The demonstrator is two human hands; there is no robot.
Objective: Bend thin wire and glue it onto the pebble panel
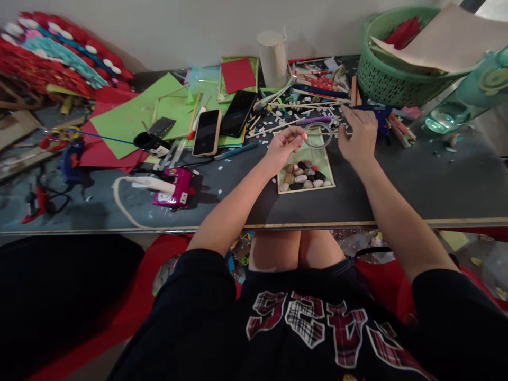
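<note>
My left hand (282, 147) is closed in a pinch at the edge of a clear round ring (330, 138), which looks like a roll of tape or a coil of clear line. A small orange spot shows at its fingertips; I cannot make out what it is. To the right of the ring, my right hand (360, 138) is raised with thumb and fingers apart, and nothing visible in it. Below both hands lies a pale green panel with a thin stick border (334, 177). Smooth pebbles (300, 178) in black, white, brown and grey cover its lower part.
Two phones (207, 132) lie on coloured paper (133, 119) at left, near a purple power adapter (174, 189). Sticks and paper scraps (278, 119) litter the back. A blue glue gun (381, 120), a green basket (391, 84) and a water bottle (456, 108) stand at right.
</note>
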